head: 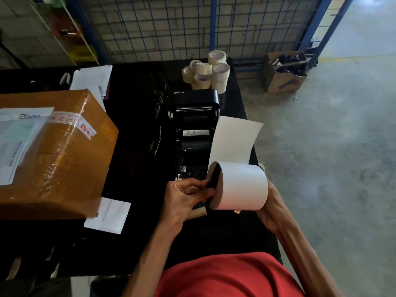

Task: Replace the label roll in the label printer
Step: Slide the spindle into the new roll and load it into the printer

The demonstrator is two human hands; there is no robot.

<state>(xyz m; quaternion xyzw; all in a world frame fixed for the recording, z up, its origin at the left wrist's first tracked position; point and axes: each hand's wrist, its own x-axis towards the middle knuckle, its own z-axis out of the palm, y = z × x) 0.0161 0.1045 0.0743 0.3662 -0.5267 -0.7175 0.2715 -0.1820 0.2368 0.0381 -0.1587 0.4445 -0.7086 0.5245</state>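
At the far left of the black table sits a large brown cardboard box, sealed in clear tape, with a white document pouch stuck to its upper face. Behind it lie loose white papers, and a single white sheet pokes out from under the box's near corner. Moving right, the label printer, black and marked "Xprinter", stands near the middle of the table with its lid tipped back, so the inner bay is open to view. Behind the printer, at the table's back edge, is a cluster of clear packing tape rolls, some stacked on others. In front of the printer the person's left hand has its fingers curled closed around a black spindle piece set at the left end of the new label roll; the thumb and fingertips pinch that piece just beside the roll's end face. Under this hand a brown cardboard tube lies on the table. The label roll itself is white, held on its side above the table's near right part, just in front of the open bay and not inside it, with a loose tail of label paper rising from it beside the printer's right flank. The right hand is at the roll's right end, mostly hidden behind it, so its fingers cannot be made out. Farther right, on the concrete floor, stands an open cardboard carton of dark items beside a blue wire cage.
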